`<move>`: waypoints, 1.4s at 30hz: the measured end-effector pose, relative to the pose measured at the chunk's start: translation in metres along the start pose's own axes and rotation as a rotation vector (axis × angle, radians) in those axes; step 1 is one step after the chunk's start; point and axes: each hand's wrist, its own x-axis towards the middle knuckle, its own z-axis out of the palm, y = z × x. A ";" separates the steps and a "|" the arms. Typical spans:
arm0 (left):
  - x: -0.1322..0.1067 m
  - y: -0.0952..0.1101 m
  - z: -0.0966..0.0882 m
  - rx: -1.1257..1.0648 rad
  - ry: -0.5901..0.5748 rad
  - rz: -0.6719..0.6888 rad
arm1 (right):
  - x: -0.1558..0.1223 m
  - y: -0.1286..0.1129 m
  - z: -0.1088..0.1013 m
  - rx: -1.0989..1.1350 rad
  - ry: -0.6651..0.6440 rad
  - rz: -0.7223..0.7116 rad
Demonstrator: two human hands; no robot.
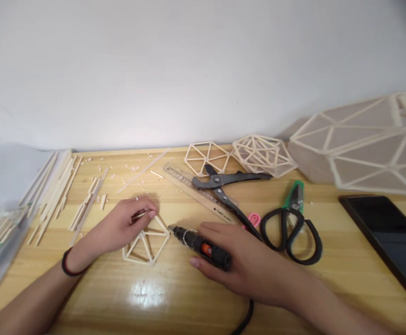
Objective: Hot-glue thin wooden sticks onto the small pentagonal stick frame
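Note:
A small polygon frame of wooden sticks (147,234) lies on the wooden table, with spokes meeting near its middle. At its far edge my left hand (128,221) is closed, thumb and fingers pinching a thin wooden stick (161,222) that slants down to the frame's right corner. My right hand (236,263) is wrapped around a black glue gun (203,249) with an orange-red part on its body. The gun's nozzle points left and is at or very near that same corner; whether it touches I cannot tell. Its cord runs off below.
Behind lie a clear ruler (199,195), black-handled pliers (220,181) and finished stick frames (208,157). Scissors (290,228) and a phone (388,237) are right, below a large covered frame (363,144). Loose sticks (58,188) and cut pieces (84,207) lie left.

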 end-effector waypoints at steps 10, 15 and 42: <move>-0.001 -0.002 0.000 0.008 0.004 -0.004 | 0.000 0.002 0.000 0.025 0.004 -0.010; -0.001 0.000 0.000 0.018 0.004 0.003 | 0.000 0.001 0.000 0.018 0.008 -0.007; -0.002 0.001 -0.001 0.033 -0.005 -0.015 | 0.001 0.000 -0.002 0.016 0.008 -0.016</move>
